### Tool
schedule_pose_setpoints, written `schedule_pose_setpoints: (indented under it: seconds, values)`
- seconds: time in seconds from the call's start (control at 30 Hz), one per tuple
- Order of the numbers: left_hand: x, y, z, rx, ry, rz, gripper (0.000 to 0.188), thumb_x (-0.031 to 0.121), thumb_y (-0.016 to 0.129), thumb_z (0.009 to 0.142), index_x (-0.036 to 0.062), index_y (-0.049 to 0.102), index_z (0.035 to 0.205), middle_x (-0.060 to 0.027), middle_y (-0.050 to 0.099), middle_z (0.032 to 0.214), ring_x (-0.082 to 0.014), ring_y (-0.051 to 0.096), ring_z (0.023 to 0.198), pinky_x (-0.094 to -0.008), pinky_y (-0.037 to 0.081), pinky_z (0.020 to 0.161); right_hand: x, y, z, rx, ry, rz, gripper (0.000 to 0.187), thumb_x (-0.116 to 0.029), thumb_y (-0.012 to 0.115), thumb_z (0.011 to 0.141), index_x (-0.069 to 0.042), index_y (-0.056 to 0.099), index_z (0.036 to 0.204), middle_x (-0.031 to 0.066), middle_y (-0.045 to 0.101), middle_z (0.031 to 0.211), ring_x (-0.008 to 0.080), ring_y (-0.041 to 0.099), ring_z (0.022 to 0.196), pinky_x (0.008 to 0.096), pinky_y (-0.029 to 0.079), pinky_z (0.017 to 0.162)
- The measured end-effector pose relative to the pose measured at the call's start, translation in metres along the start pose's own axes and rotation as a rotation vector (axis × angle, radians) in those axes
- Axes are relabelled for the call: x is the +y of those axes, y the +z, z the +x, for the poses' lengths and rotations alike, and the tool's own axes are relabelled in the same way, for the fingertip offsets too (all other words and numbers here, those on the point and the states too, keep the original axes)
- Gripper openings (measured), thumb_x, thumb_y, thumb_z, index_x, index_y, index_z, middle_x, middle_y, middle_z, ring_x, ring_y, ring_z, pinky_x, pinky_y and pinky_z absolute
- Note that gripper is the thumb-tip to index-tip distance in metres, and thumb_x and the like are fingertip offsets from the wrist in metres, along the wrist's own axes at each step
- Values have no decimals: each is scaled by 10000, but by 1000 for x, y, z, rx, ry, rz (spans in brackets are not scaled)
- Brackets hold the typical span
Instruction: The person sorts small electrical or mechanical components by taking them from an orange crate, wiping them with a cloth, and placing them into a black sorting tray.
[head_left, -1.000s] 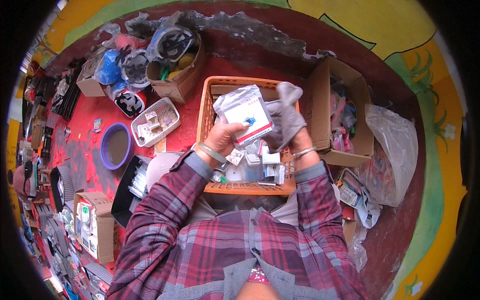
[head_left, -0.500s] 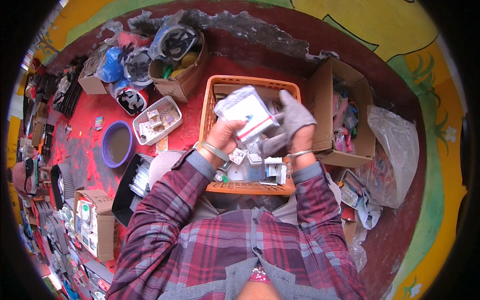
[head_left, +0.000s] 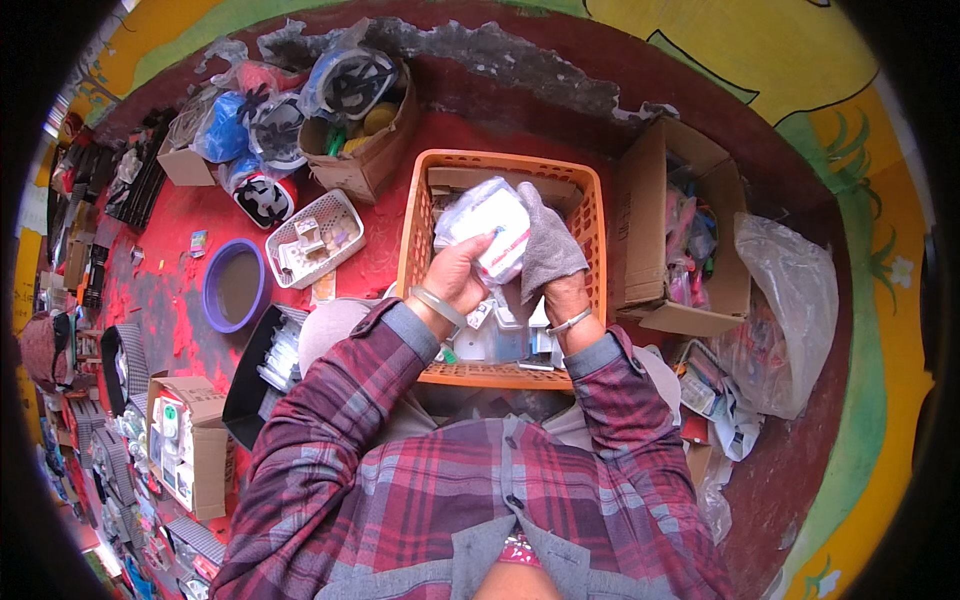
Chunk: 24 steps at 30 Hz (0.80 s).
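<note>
My left hand [head_left: 456, 276] grips a flat white packet [head_left: 502, 218] in clear plastic, with a red stripe near its lower edge. A grey cloth [head_left: 549, 242] covers most of my right hand [head_left: 567, 298] and is pressed against the packet's right side. The fingers under the cloth are mostly hidden. Both hands are above an orange plastic basket [head_left: 408, 232]. Several white boxes and fittings [head_left: 508, 343] lie in the basket, partly hidden by my hands and wrists.
A cardboard box [head_left: 640, 230] of small colourful items stands right of the basket, beside a clear plastic bag [head_left: 795, 310]. To the left are a small white basket [head_left: 345, 213], a purple basin [head_left: 211, 312] and a black tray [head_left: 243, 395]. Bagged helmets [head_left: 350, 82] sit at the back left.
My right hand has moved left and brought the cloth onto the packet's right side. The packet has turned a little in my left hand.
</note>
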<state>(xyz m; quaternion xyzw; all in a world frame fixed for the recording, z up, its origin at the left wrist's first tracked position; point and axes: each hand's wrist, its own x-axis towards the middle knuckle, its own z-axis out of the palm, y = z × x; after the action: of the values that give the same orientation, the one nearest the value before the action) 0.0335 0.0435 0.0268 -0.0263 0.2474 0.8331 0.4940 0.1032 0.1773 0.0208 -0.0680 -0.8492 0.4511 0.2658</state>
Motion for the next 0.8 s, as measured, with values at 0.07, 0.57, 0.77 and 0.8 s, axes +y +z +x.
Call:
schedule_pose_setpoints:
  seconds: [0.07,0.57,0.77,0.8]
  values:
    - [0,-3,-1,-3,-65,-4,382,93,494,858,9,396,1217,-145,530,1145,-275,543,1036,-420,454,876,-2,-2,-4,-31,27,-122,434,-107,466,868,-40,382,1288,114,470,1222,232,455,1117,274,343,940]
    - [12,6,-1,-33,35,36,376,97,473,860,-37,392,1202,-177,526,1136,-285,534,1046,-400,418,924,-2,-15,-16,-15,-45,-91,421,-87,468,834,-12,403,1244,156,454,1230,255,443,1127,307,332,969]
    - [31,-11,8,41,152,10,386,132,458,870,-20,383,1216,-180,518,1162,-266,546,1041,-361,480,849,-1,-58,9,55,469,1330,317,-193,498,884,-15,490,1145,57,557,956,141,554,862,247,441,810]
    - [36,-12,7,27,155,-19,390,129,460,869,-22,378,1218,-180,518,1164,-273,550,1035,-365,480,849,-21,-66,10,227,459,1254,328,-215,511,877,-20,494,1139,53,548,918,144,555,813,276,466,765]
